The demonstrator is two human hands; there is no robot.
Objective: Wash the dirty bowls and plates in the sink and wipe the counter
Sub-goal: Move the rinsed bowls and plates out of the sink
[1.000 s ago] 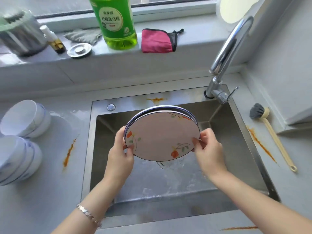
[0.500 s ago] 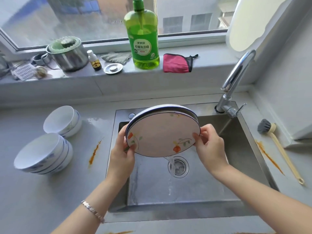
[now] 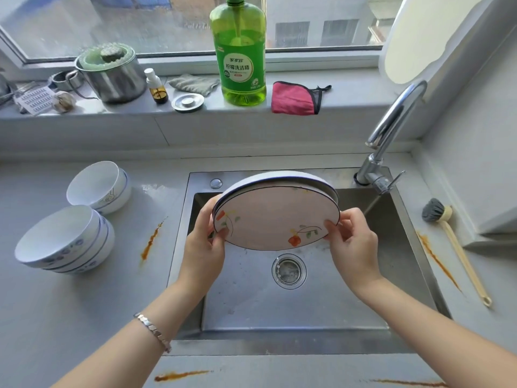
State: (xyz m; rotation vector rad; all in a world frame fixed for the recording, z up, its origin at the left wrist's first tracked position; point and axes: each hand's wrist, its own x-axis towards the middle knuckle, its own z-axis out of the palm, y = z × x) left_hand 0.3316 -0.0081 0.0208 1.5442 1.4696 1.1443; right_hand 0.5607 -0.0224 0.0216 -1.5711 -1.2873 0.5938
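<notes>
Plates: we record a stack of plates (image 3: 274,217), at least two, held tilted above the sink (image 3: 307,312), with the flowered face toward us.
Left hand: the left hand (image 3: 202,247) grasps the stack's left edge, thumb on the face and fingers behind. There is a bracelet (image 3: 154,330) on the wrist.
Right hand: the right hand (image 3: 354,245) pinches the stack's right edge between thumb and fingertips.
Drain: we see the drain (image 3: 288,271) in the basin floor, just below the stack's lower edge in the view.
Bowls: a front stack of bowls (image 3: 58,239) and a rear stack of bowls (image 3: 96,186) sit tilted on the surface (image 3: 70,317) left of the sink, near each other.
Stains: we note a left orange streak (image 3: 151,242) between bowls and sink, a right orange streak (image 3: 436,259), and a front orange streak (image 3: 179,375) on the near edge.
Brush: the brush (image 3: 458,250) lies right of the sink, just beside the right streak, bristle head away from us.
Faucet: the faucet (image 3: 391,130) stands at the sink's rear right corner.
Windowsill: we find a green detergent bottle (image 3: 240,57), with a pink cloth (image 3: 295,98) to its right.
</notes>
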